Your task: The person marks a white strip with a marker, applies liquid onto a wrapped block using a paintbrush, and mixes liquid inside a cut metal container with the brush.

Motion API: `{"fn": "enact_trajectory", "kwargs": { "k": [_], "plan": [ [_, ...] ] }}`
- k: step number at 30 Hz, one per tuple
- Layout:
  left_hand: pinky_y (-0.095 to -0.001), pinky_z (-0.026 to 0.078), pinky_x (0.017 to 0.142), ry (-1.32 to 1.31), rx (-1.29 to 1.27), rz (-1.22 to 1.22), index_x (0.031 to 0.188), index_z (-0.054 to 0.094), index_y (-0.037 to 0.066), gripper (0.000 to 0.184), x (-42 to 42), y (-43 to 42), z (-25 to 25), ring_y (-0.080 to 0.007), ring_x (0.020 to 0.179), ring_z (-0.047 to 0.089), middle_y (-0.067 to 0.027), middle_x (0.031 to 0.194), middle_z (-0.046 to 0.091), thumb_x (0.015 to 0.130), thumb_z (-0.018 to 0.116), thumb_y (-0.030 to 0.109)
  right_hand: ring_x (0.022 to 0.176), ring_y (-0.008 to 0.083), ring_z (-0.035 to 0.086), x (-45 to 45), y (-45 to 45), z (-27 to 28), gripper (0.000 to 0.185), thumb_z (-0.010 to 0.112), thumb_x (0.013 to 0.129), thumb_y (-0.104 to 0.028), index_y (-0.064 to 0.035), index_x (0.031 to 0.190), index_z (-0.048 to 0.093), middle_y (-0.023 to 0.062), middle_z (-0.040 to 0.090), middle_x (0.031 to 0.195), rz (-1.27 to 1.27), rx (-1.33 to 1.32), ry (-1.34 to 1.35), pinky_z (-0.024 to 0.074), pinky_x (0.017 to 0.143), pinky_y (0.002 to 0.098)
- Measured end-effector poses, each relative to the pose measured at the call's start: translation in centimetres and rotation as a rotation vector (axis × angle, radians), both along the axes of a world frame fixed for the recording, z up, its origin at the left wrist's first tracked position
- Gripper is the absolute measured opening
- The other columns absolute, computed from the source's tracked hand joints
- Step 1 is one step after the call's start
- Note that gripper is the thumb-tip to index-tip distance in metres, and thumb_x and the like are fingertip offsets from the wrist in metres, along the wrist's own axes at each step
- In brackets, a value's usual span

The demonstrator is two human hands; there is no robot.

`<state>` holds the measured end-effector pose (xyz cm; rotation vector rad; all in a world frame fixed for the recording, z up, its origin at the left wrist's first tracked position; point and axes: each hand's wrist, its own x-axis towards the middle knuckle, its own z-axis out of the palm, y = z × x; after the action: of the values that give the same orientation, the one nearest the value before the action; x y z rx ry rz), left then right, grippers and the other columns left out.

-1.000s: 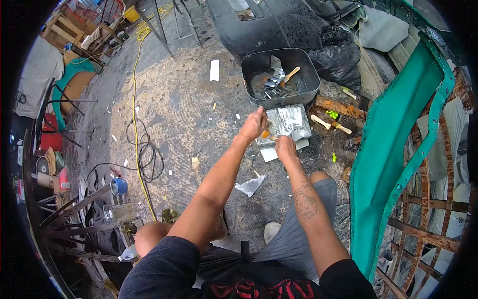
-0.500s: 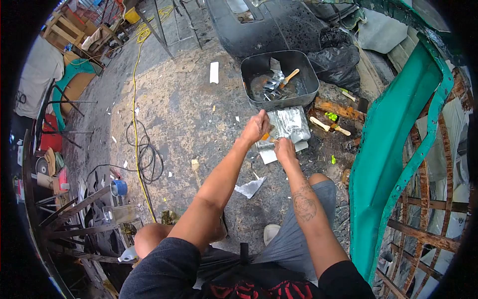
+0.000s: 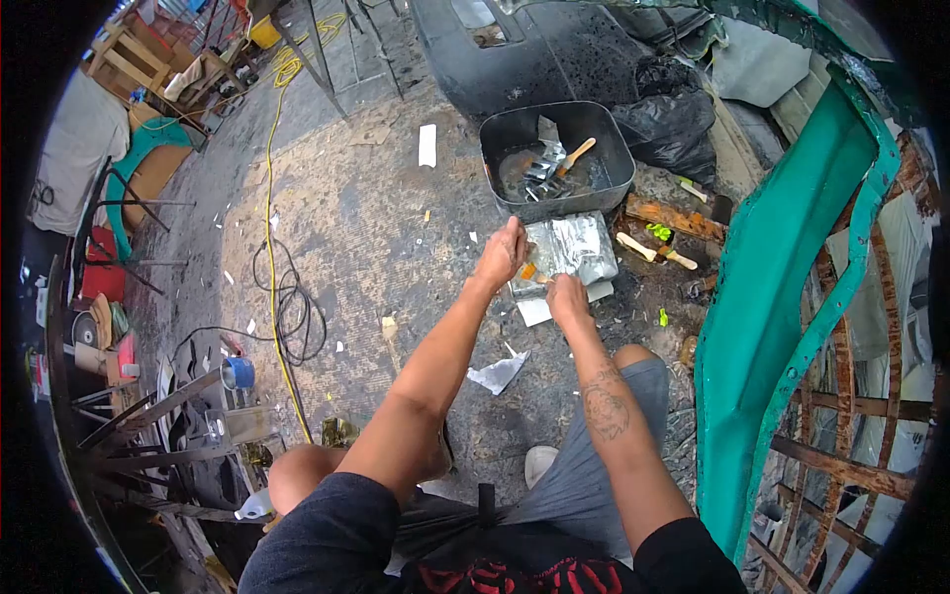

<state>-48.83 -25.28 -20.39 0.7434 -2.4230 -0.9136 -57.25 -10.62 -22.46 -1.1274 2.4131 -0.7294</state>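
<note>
My right hand (image 3: 566, 297) is closed round the handle of a small paintbrush (image 3: 531, 272) with an orange band, low over the near left part of a foil-covered block (image 3: 582, 243). My left hand (image 3: 501, 254) is closed at the block's left edge, just left of the brush; what its fingers hold, if anything, is hidden. Beyond both hands stands a black plastic tub (image 3: 606, 188), holding crumpled metal pieces (image 3: 542, 176) and another wooden-handled brush (image 3: 579, 151). A white sheet (image 3: 534, 311) sticks out under the block's near side.
Several wooden-handled brushes, one of them a brush (image 3: 679, 258), lie right of the block. A large green panel (image 3: 767, 297) rises at my right. A yellow cable (image 3: 271, 228) and a black cord (image 3: 294, 297) cross the floor at left; a torn white scrap (image 3: 500, 372) lies before me.
My left hand has shifted slightly left, away from the brush. My right hand stays almost where it was, still holding the brush.
</note>
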Motion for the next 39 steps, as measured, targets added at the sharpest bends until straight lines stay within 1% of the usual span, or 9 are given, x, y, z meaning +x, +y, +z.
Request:
{"fn": "enact_trajectory", "kwargs": {
  "k": [3,7,10,18,20,30,33,35,39],
  "plan": [
    [-0.0448,0.044,0.065,0.133,0.075,-0.095,0.089,0.038,-0.001,0.011,0.0,0.8,-0.8,-0.0424,0.076,0.057,-0.0222,0.077,0.057,0.084,0.048,0.000,0.078,0.0439,0.060,0.3,0.0,-1.2,0.020,0.057,0.082,-0.014,0.0052,0.078,0.064,0.0292,0.060,0.078,0.035,-0.027,0.009,0.0473,0.069,0.0490],
    [-0.0435,0.046,0.065,-0.045,-0.020,-0.020,0.089,0.039,-0.002,0.011,-0.7,0.1,-0.8,-0.0406,0.077,0.058,-0.0210,0.077,0.059,0.084,0.049,0.001,0.076,0.0436,0.060,-0.2,0.0,-1.3,0.019,0.058,0.081,-0.013,0.0047,0.075,0.063,0.0282,0.060,0.076,0.042,-0.044,0.042,0.0471,0.068,0.0492],
    [-0.0443,0.045,0.062,0.053,0.003,-0.080,0.088,0.039,-0.001,0.011,-0.6,0.3,-1.3,-0.0405,0.074,0.058,-0.0205,0.073,0.057,0.084,0.049,0.001,0.077,0.0429,0.060,0.1,0.1,-0.9,0.017,0.057,0.079,-0.011,0.0040,0.074,0.062,0.0274,0.061,0.076,0.055,-0.027,0.042,0.0476,0.070,0.0488],
    [-0.0431,0.045,0.059,0.035,0.006,-0.051,0.086,0.039,0.000,0.010,-0.7,0.5,-0.7,-0.0400,0.069,0.058,-0.0195,0.070,0.056,0.083,0.048,-0.001,0.077,0.0440,0.060,0.2,0.3,-1.7,0.020,0.060,0.081,-0.014,0.0052,0.076,0.062,0.0278,0.061,0.076,0.012,-0.118,0.153,0.0469,0.069,0.0493],
    [-0.0429,0.045,0.059,0.026,0.008,-0.034,0.086,0.039,0.000,0.010,-0.5,0.2,-0.6,-0.0399,0.069,0.058,-0.0195,0.069,0.056,0.083,0.048,-0.001,0.079,0.0438,0.060,-0.1,0.0,-1.5,0.021,0.060,0.081,-0.015,0.0057,0.079,0.063,0.0283,0.061,0.078,0.029,-0.024,0.014,0.0470,0.071,0.0490],
    [-0.0425,0.045,0.060,0.060,-0.010,-0.063,0.089,0.041,-0.001,0.010,0.0,0.5,-0.8,-0.0409,0.069,0.057,-0.0207,0.071,0.057,0.083,0.048,-0.002,0.080,0.0434,0.060,0.1,0.0,-0.3,0.022,0.057,0.082,-0.015,0.0053,0.078,0.064,0.0284,0.061,0.079,0.032,0.022,0.013,0.0475,0.071,0.0483],
    [-0.0424,0.045,0.060,0.090,0.021,-0.081,0.087,0.040,-0.001,0.010,0.4,0.6,-0.5,-0.0406,0.069,0.057,-0.0204,0.070,0.056,0.083,0.049,-0.003,0.082,0.0405,0.061,0.1,-0.2,-0.2,0.013,0.057,0.076,-0.007,0.0039,0.076,0.064,0.0265,0.062,0.080,0.031,0.062,0.006,0.0492,0.074,0.0464],
    [-0.0424,0.044,0.060,0.113,0.080,-0.089,0.086,0.040,-0.001,0.010,0.5,0.8,-0.6,-0.0404,0.069,0.056,-0.0202,0.070,0.056,0.082,0.049,-0.003,0.079,0.0436,0.061,0.1,-0.1,-0.3,0.022,0.057,0.083,-0.015,0.0052,0.077,0.064,0.0281,0.061,0.078,0.034,0.047,0.027,0.0478,0.071,0.0484],
    [-0.0463,0.044,0.063,0.085,0.043,-0.091,0.087,0.041,-0.001,0.011,0.5,0.5,-0.9,-0.0422,0.073,0.057,-0.0222,0.073,0.057,0.082,0.050,0.001,0.079,0.0437,0.061,0.2,-0.1,-0.1,0.022,0.057,0.082,-0.015,0.0049,0.077,0.064,0.0281,0.061,0.078,0.032,-0.002,0.023,0.0479,0.071,0.0483]
  ]
}}
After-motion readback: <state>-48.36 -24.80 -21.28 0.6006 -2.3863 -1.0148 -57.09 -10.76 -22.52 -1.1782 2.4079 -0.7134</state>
